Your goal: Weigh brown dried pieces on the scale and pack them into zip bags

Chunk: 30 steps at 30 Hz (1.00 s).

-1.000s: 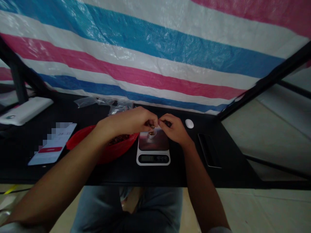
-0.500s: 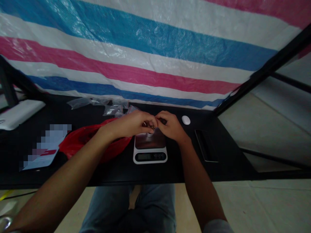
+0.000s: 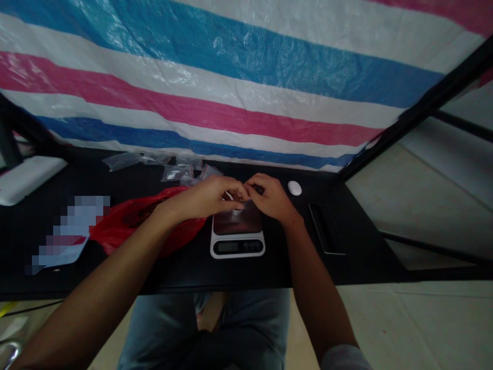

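Observation:
Over the metal pan of a white digital kitchen scale, my two hands meet at the fingertips. My left hand is closed, with small brownish bits showing between thumb and fingers; their kind is too small to tell. Fingers curled, my right hand pinches close against the left; whatever it holds is hidden. Just under the left thumb, a small pale patch shows on the pan, perhaps a reflection. A red plastic bag lies open beneath my left forearm, with dark contents partly in sight.
Several clear zip bags lie along the back of the black table. A white computer mouse and a dark flat phone-like device are on the right. A blurred-out packet and a white box lie left. Striped sheeting hangs behind.
Both hands stay over the scale, with only slight finger movement. Fewer brownish bits show in my left fingers. The whole view has shifted a little.

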### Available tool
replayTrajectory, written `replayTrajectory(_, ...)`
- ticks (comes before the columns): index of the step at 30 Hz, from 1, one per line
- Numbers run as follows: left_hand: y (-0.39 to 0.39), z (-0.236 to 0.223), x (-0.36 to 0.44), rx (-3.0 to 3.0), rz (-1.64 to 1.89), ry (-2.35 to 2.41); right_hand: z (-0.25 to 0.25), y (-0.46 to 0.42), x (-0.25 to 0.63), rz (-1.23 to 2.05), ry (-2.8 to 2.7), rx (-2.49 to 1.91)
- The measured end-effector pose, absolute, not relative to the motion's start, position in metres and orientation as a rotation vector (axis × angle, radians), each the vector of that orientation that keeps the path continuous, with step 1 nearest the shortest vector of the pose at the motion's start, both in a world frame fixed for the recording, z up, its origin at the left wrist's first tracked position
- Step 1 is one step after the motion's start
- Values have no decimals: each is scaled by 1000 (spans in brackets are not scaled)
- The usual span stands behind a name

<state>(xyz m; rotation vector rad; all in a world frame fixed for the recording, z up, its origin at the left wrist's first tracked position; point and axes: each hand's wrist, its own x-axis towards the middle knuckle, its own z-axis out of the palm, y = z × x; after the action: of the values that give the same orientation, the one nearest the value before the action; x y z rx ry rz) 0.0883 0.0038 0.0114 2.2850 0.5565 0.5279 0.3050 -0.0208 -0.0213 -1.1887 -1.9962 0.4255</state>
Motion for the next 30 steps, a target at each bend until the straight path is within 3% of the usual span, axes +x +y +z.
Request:
replayTrajectory(6, 2, 14, 84, 2370, 487, 585, -23, -21, 310, 500, -1966, -1177)
replayTrajectory(12, 3, 17, 85, 2494, 404, 606, -20, -27, 323, 902, -2077, -1279)
replayTrajectory(17, 3, 16, 84, 2507, 352, 628, -17, -32, 322, 1022, -2148, -1331)
replayTrajectory(26, 0, 18, 78, 2504, 391, 684, -16, -33, 321, 1047, -2148, -1340)
replayTrajectory(30, -13, 24, 65, 2571, 487, 739, -10, -34, 324, 879, -2034, -1280)
